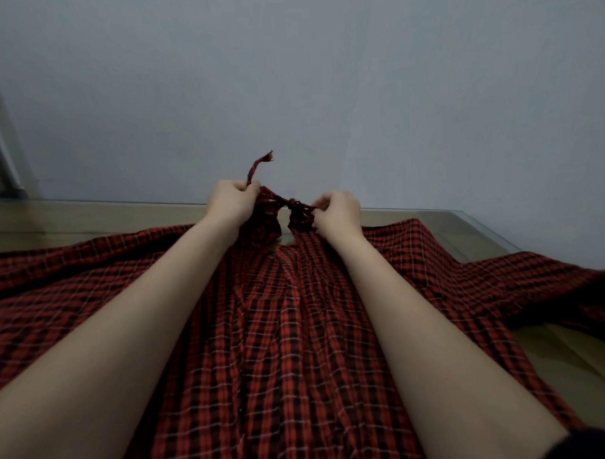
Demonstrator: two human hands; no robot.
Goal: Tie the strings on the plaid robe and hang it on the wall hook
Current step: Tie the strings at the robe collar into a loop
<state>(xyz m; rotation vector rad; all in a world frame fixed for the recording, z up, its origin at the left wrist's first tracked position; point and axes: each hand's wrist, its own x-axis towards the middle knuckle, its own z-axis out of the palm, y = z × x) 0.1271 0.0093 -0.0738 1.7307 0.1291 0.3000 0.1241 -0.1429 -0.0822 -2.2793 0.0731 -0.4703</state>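
Knot [288, 204] of thin red-and-black plaid strings sits between both hands, its axis running left to right; left hand [232, 201] fingers pinch one frayed end, right hand [338, 211] fingers pinch the other, above the red plaid cotton robe [274, 333] spread on the glass-topped counter [465, 230].

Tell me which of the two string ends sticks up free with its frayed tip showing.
The red plaid string end rising above the left hand; its frayed tip points up. The other end is hidden in the right hand.

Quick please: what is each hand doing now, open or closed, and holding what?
Left hand: closed on a string of the plaid robe.
Right hand: closed, pinching the other string at the knot.
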